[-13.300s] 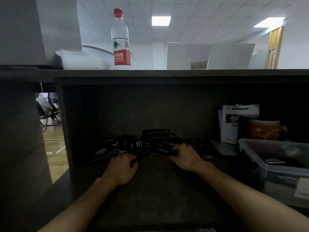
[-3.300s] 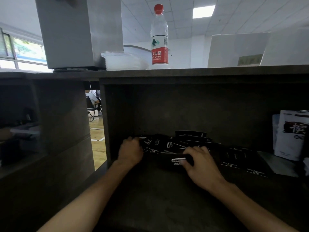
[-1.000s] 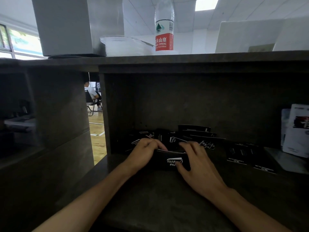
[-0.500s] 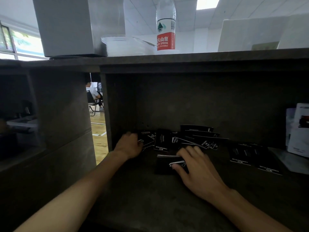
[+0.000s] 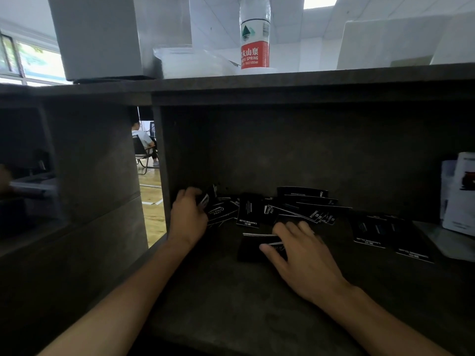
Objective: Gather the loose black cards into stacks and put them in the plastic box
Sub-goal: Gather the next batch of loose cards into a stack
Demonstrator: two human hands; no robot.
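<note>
Loose black cards (image 5: 295,209) with white print lie scattered along the back of a dark shelf. My left hand (image 5: 189,218) is at the pile's far left, fingers curled round a few cards near the shelf's side wall. A small gathered stack of cards (image 5: 253,246) lies in front of the pile. My right hand (image 5: 299,255) rests on this stack with fingers spread and the thumb against its front edge. More cards (image 5: 385,233) lie apart to the right. The plastic box is out of view.
A shelf side wall (image 5: 164,176) stands just left of my left hand. White paper packets (image 5: 460,194) stand at the right edge. On the counter top above stand a water bottle (image 5: 254,37), a clear plastic container (image 5: 187,61) and a grey box (image 5: 102,34).
My left hand left the stack and reached to the far left end of the pile, closing on cards there. My right hand stayed on the gathered stack.
</note>
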